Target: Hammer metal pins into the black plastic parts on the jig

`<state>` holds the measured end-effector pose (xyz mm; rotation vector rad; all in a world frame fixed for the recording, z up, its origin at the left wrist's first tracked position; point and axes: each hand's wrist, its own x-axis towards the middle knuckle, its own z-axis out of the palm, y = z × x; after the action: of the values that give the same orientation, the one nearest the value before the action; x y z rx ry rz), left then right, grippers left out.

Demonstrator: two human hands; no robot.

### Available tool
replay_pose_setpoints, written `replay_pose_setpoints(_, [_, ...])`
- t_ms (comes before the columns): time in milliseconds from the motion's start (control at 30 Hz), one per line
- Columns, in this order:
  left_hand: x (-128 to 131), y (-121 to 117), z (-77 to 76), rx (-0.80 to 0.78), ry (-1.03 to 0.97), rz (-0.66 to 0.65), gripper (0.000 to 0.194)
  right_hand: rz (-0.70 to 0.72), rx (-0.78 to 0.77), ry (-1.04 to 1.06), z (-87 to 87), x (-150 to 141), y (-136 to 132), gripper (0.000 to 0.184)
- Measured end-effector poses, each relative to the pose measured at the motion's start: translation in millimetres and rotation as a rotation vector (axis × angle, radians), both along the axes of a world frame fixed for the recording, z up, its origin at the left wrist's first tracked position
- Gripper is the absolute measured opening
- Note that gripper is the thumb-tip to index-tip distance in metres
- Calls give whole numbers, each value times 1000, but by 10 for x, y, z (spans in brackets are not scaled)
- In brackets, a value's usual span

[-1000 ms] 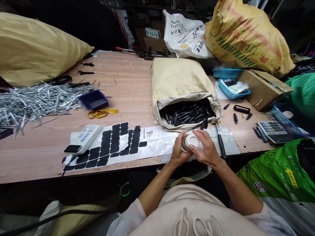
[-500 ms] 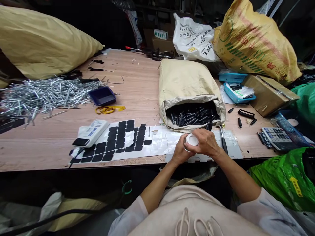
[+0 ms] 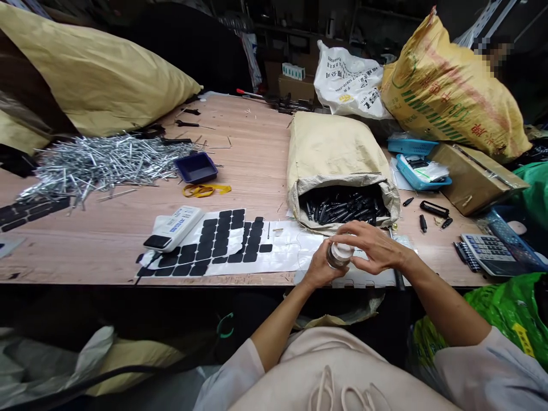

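The jar (image 3: 337, 261) is upright or nearly so above the front edge of the worktable (image 3: 257, 165), directly before the mouth of a cream sack (image 3: 334, 142). The left hand (image 3: 320, 268) has its fingers curled around the jar's body. The right hand (image 3: 374, 246) is arched at the white lid (image 3: 342, 250), its thumb and forefinger parted around it; from where I stand I cannot tell whether they grip.

The sack, filled with black parts (image 3: 342, 205), closes off the space beyond the hands. To the left lie a sheet of black pads (image 3: 216, 240), a white device (image 3: 184, 220) on it, a dark blue tray (image 3: 196, 168) and heaped metal rods (image 3: 111, 165). A calculator (image 3: 486, 248) sits to the right.

The right forearm covers most of a dark-handled tool (image 3: 399, 278). The jar's contents cannot be made out, its lower part being masked by the left hand. A green bag (image 3: 505, 302) is cut off at the right.
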<state>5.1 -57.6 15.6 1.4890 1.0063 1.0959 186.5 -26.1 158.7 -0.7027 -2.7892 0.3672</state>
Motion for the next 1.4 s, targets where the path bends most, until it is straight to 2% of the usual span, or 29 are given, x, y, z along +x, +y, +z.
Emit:
replay_pose_setpoints(100, [-3,1,-19,38,17,13,74,-107,24,23,48,-28,-78,60])
replay_pose_setpoints(267, [-6,-2,-6,66,64,42,72,-508,122,-108,23,-216,-253,64])
replay_pose_setpoints(367, [2,-6,10,61,65,53,72,-579,141,-209,15,-351,-321,52])
replay_pose_setpoints(467, [9,-8,7,41,66,45,73,-600,125,-242,24,-421,-345,33])
replay_pose_setpoints(567, [12,-5,-13,41,62,50,74,-522,79,-203,41,-399,-346,21])
replay_pose_setpoints(800, [10,-9,-14,61,44,22,78,-278,49,11,153,-209,-311,48])
replay_pose_setpoints(900, [5,-12,-2,71,37,22,81,-314,67,129,232,-76,-312,49])
replay_pose_setpoints(1000, [1,-4,-11,81,55,25,77,-453,89,259,234,131,-392,45])
replay_pose_setpoints(1100, [-15,6,-29,98,69,27,75,-613,88,335,108,421,-595,40])
replay_pose_setpoints(1233, [-65,-17,28,176,80,21,72,-877,15,379,-205,915,-1039,40])
replay_pose_setpoints(1300, [-90,-50,126,203,84,25,71,-1043,-10,414,-389,1164,-1303,41])
replay_pose_setpoints(1400, [-107,-114,369,243,67,34,71,-1264,-37,479,-683,1468,-1708,44])
